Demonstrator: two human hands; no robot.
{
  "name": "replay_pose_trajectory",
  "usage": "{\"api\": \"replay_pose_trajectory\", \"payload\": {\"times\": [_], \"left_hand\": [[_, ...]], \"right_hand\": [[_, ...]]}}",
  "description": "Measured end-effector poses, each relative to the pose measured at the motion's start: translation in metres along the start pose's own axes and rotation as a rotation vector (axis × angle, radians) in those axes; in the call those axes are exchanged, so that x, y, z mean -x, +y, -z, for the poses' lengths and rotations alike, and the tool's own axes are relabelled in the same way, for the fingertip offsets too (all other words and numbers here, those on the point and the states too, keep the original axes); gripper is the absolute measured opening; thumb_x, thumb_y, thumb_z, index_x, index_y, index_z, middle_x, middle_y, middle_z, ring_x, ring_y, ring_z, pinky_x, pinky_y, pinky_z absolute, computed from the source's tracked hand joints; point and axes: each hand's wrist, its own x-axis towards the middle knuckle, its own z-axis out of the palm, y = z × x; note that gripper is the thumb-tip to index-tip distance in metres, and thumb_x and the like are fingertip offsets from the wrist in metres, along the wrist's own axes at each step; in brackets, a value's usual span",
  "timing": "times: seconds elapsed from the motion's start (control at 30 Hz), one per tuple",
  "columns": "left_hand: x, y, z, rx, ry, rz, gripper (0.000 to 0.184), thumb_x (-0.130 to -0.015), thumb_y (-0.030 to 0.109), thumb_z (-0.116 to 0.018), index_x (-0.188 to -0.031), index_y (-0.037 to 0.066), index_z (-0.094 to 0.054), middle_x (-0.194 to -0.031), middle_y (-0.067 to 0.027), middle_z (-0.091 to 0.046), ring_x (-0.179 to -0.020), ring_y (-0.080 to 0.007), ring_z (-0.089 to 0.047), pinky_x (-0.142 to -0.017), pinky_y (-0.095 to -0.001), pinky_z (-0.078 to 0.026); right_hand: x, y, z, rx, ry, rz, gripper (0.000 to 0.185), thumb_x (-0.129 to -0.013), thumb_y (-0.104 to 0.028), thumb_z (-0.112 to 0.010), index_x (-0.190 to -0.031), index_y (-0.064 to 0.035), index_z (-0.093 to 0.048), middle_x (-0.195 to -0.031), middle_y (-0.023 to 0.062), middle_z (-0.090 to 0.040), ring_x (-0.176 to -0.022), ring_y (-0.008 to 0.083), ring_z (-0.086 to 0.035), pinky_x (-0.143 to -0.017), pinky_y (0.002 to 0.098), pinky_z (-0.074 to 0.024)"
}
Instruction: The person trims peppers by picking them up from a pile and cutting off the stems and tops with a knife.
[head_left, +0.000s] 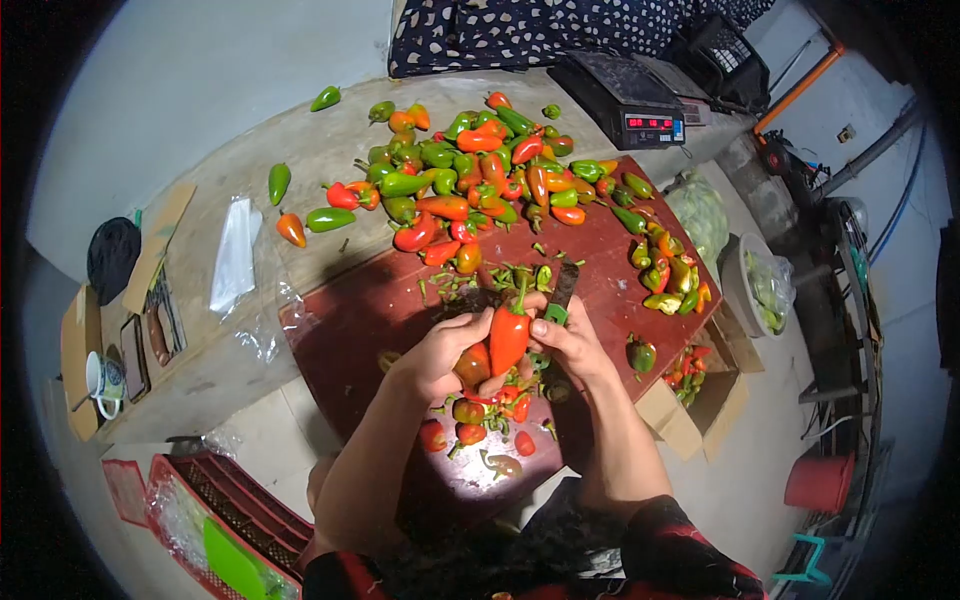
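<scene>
My left hand [446, 352] is closed around an orange-red pepper [509, 342], its green stem pointing up and away from me. A darker, brownish-red pepper [473, 367] sits in the same palm. My right hand [572, 345] grips a knife with a green handle [555, 314] and a dark, broad blade [566, 283] pointing away. The right thumb is against or very near the orange-red pepper's side. Below my hands, cut stems [492, 421] and pieces of red pepper [470, 433] lie on the dark red table [350, 330].
A large heap of red and green peppers [465, 175] covers the far ledge and table edge. A smaller pile [665, 265] lies to the right, above a cardboard box [722, 420] holding peppers. A digital scale [640, 120] stands behind; plastic bags [235, 255] and a mug [104, 383] are left.
</scene>
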Motion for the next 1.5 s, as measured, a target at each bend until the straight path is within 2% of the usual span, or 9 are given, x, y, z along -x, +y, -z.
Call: {"api": "replay_pose_trajectory", "payload": {"times": [0.2,0.53,0.63,0.7,0.8,1.0,1.2,1.27,1.5], "left_hand": [[-0.004,-0.002,0.005,-0.055,-0.073,0.006,0.051,-0.107,0.043,-0.030,-0.134,0.002,-0.044,-0.098,-0.0266,-0.065,-0.053,-0.0237,-0.058,-0.051,-0.0324,-0.047],[-0.004,-0.003,-0.002,-0.071,-0.067,-0.059,0.040,-0.104,0.028,-0.044,-0.131,-0.002,-0.048,-0.098,-0.0181,-0.067,-0.070,-0.0193,-0.064,-0.059,-0.0293,-0.050],[-0.005,0.000,-0.006,-0.129,-0.081,-0.131,0.035,-0.101,0.020,-0.053,-0.127,-0.003,-0.053,-0.097,-0.0153,-0.068,-0.071,-0.0170,-0.064,-0.063,-0.0281,-0.050],[-0.009,-0.004,-0.009,-0.639,0.240,-0.441,0.034,-0.091,0.008,-0.067,-0.122,-0.005,-0.058,-0.098,-0.0122,-0.069,-0.078,-0.0149,-0.065,-0.069,-0.0280,-0.052],[-0.005,-0.005,-0.020,-0.959,0.482,-0.622,0.039,-0.078,0.000,-0.080,-0.113,-0.006,-0.064,-0.106,-0.0123,-0.071,-0.090,-0.0130,-0.067,-0.079,-0.0287,-0.055],[-0.005,-0.007,-0.010,-0.967,0.585,-0.773,0.045,-0.071,0.005,-0.086,-0.111,-0.003,-0.066,-0.102,-0.0116,-0.069,-0.088,-0.0151,-0.067,-0.080,-0.0291,-0.054],[-0.004,-0.008,-0.004,-1.355,0.469,-0.786,0.044,-0.082,0.027,-0.078,-0.113,0.000,-0.062,-0.101,-0.0211,-0.069,-0.091,-0.0372,-0.069,-0.079,-0.0449,-0.054],[0.001,-0.007,-0.007,-1.435,0.521,-0.432,0.044,-0.086,0.035,-0.071,-0.113,0.003,-0.059,-0.097,-0.0233,-0.069,-0.092,-0.0454,-0.065,-0.079,-0.0527,-0.053],[-0.004,-0.013,0.001,-1.455,0.638,-0.583,0.039,-0.077,0.038,-0.076,-0.104,0.011,-0.066,-0.084,-0.0187,-0.070,-0.083,-0.0427,-0.067,-0.072,-0.0513,-0.054]], "right_hand": [[-0.005,0.006,0.001,0.124,0.051,0.157,0.033,-0.080,-0.030,-0.073,-0.095,-0.0021,-0.066,-0.073,-0.0029,-0.050,-0.069,0.0097,-0.050,-0.060,0.0264,-0.0391],[0.000,-0.006,-0.007,-0.135,0.074,0.015,0.038,-0.075,-0.021,-0.068,-0.106,0.0014,-0.065,-0.075,0.0004,-0.056,-0.060,0.0092,-0.052,-0.054,0.0223,-0.0385],[-0.006,0.000,0.015,-0.308,-0.028,0.096,0.042,-0.078,-0.020,-0.070,-0.113,0.0012,-0.065,-0.091,0.0042,-0.065,-0.073,0.0100,-0.060,-0.065,0.0251,-0.0489],[-0.009,0.004,0.015,-0.106,0.046,0.130,0.044,-0.079,-0.022,-0.073,-0.115,0.0009,-0.064,-0.094,0.0039,-0.066,-0.077,0.0099,-0.061,-0.069,0.0252,-0.0492],[-0.011,0.004,0.015,0.186,0.089,0.166,0.049,-0.082,-0.027,-0.079,-0.120,-0.0002,-0.064,-0.097,0.0013,-0.066,-0.086,0.0090,-0.060,-0.078,0.0256,-0.0488],[-0.004,-0.006,0.011,0.042,0.043,0.000,0.043,-0.084,-0.021,-0.079,-0.120,-0.0019,-0.065,-0.086,-0.0039,-0.065,-0.077,0.0061,-0.058,-0.072,0.0238,-0.0475],[-0.013,0.012,0.008,0.192,0.111,0.126,0.042,-0.081,-0.015,-0.082,-0.118,-0.0030,-0.065,-0.073,-0.0093,-0.051,-0.064,0.0039,-0.043,-0.059,0.0219,-0.0358],[-0.014,0.015,0.001,0.324,0.118,0.129,0.041,-0.080,-0.014,-0.083,-0.116,-0.0040,-0.067,-0.071,-0.0098,-0.048,-0.063,0.0043,-0.039,-0.059,0.0221,-0.0332],[-0.010,0.000,-0.017,0.489,0.058,0.166,0.044,-0.078,-0.018,-0.083,-0.116,-0.0019,-0.068,-0.094,0.0012,-0.063,-0.075,0.0091,-0.048,-0.068,0.0266,-0.0423]]}}
